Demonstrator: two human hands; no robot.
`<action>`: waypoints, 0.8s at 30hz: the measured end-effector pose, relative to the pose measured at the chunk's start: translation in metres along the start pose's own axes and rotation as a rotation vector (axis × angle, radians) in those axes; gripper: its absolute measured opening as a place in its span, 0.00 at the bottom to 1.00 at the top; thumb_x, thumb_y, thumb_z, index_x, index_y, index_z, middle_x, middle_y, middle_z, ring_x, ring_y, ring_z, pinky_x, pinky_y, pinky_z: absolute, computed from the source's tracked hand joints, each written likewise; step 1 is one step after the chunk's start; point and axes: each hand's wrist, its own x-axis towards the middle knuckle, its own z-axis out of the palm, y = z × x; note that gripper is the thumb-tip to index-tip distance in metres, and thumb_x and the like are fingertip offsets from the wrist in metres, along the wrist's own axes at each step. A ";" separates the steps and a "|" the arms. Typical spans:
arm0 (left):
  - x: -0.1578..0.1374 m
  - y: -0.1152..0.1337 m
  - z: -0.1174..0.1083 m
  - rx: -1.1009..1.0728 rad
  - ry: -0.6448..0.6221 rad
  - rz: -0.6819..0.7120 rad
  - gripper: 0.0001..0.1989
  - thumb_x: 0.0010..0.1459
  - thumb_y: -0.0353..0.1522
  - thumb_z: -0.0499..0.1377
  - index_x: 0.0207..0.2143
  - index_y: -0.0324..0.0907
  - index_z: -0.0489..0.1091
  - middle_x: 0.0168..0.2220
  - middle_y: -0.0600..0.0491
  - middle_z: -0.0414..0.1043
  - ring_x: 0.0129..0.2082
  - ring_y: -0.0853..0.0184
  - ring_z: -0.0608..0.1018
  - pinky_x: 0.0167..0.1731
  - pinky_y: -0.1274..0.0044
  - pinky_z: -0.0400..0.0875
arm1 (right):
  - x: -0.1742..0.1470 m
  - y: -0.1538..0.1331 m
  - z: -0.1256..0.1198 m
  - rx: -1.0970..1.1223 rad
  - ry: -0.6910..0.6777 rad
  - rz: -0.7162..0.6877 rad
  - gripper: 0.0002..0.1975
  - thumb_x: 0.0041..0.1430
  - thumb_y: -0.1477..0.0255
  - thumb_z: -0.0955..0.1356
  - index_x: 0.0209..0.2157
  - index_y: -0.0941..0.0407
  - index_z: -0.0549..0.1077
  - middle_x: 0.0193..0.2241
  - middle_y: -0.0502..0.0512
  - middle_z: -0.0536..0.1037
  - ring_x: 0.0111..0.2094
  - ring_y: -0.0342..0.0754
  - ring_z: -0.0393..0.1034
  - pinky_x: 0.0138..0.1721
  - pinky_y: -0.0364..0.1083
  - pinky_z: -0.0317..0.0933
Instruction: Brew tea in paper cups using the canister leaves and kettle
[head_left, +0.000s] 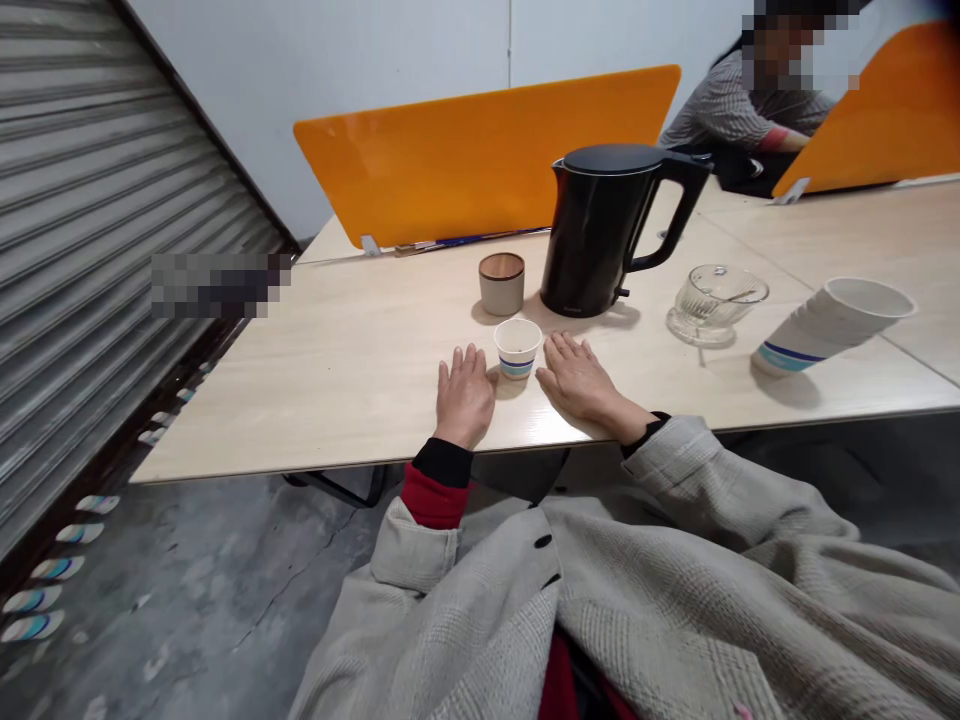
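Between my two hands a small paper cup with blue bands stands upright on the wooden table. My left hand lies flat on the tabletop just left of the cup, fingers stretched out and nothing held. To the cup's right my right hand rests palm down, its fingers extended towards the cup. Behind the cup sits a grey tumbler with a brown inside. Beside that stands a black electric kettle, lid shut, handle turned to the right.
On the right are a ribbed glass bowl and a leaning stack of paper cups. An orange divider runs along the table's back. Across the table, at upper right, sits another person. Paper cups line the floor by the shutter.
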 end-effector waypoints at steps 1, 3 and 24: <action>0.001 -0.001 0.001 -0.001 0.004 0.004 0.31 0.79 0.37 0.40 0.77 0.35 0.55 0.80 0.44 0.49 0.81 0.48 0.53 0.78 0.51 0.51 | 0.000 0.000 0.000 0.002 0.002 -0.002 0.38 0.77 0.60 0.53 0.76 0.73 0.54 0.79 0.74 0.51 0.80 0.67 0.42 0.78 0.67 0.39; 0.001 -0.001 0.002 -0.002 0.014 0.009 0.31 0.79 0.37 0.40 0.77 0.34 0.55 0.80 0.43 0.50 0.81 0.48 0.53 0.78 0.51 0.51 | 0.001 0.000 0.001 0.006 0.008 0.001 0.38 0.77 0.60 0.53 0.77 0.72 0.54 0.79 0.73 0.51 0.80 0.67 0.42 0.78 0.67 0.40; 0.003 -0.002 0.003 -0.047 0.020 -0.001 0.32 0.79 0.38 0.39 0.76 0.32 0.56 0.80 0.42 0.50 0.81 0.46 0.53 0.78 0.49 0.49 | 0.000 -0.003 -0.005 0.050 -0.010 0.020 0.38 0.77 0.60 0.54 0.77 0.71 0.54 0.79 0.73 0.50 0.81 0.64 0.40 0.79 0.64 0.38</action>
